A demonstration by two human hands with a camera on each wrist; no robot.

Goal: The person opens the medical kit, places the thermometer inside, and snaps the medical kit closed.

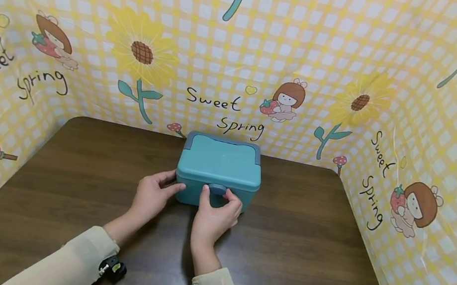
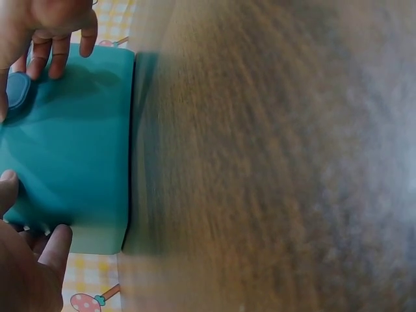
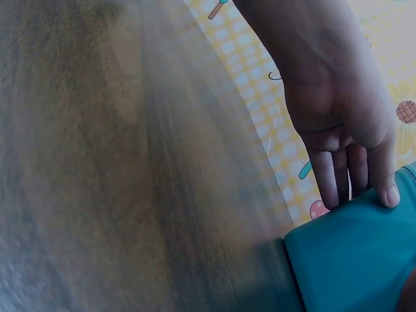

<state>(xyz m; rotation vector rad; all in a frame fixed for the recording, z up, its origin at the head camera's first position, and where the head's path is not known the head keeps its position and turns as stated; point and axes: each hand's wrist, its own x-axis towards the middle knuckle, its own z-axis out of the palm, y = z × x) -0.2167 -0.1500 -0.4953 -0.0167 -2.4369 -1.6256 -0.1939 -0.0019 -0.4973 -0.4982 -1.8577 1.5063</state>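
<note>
A teal lidded box (image 1: 221, 161) stands on the table with its front towards me. On its front is a round-edged, dark blue latch (image 1: 217, 189). My right hand (image 1: 216, 216) pinches the latch between thumb and forefinger, one at each end. At the box's left front corner, my left hand (image 1: 155, 194) rests its thumb on the front face. Its other fingers lie fairly straight along the left side, as the right wrist view shows. The lid (image 1: 221, 159) sits down on the box. What is inside the box is hidden.
The dark wooden table (image 1: 296, 254) runs out on both sides of the box. A yellow checked cloth (image 1: 206, 58) printed with flowers and figures rises behind the box and at both sides. Small black cameras (image 1: 113, 268) are strapped to both wrists.
</note>
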